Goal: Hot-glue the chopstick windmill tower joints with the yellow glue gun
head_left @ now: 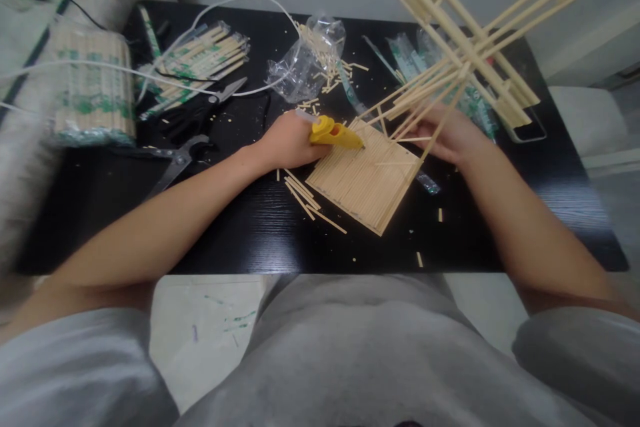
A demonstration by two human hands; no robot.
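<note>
My left hand [293,140] is wrapped round a yellow hot glue gun [337,133], a glue stick showing at its back end. Its nozzle points right, over a flat square panel of thin wooden sticks [363,180]. From the panel rises a stick frame that carries a windmill-like cross of wooden sticks [465,53] at the upper right. Behind the frame's slanting sticks, my right hand [445,133] is closed at the model's right side. Its fingertips are partly hidden, but it appears to hold the stick model.
Loose cut sticks [303,197] lie left of the panel. Scissors [220,97] and pliers-like cutters [180,160] rest further left. Wrapped chopstick bundles [93,87], a crumpled plastic bag [300,70] and a white cable [215,3] occupy the back of the black table [240,233].
</note>
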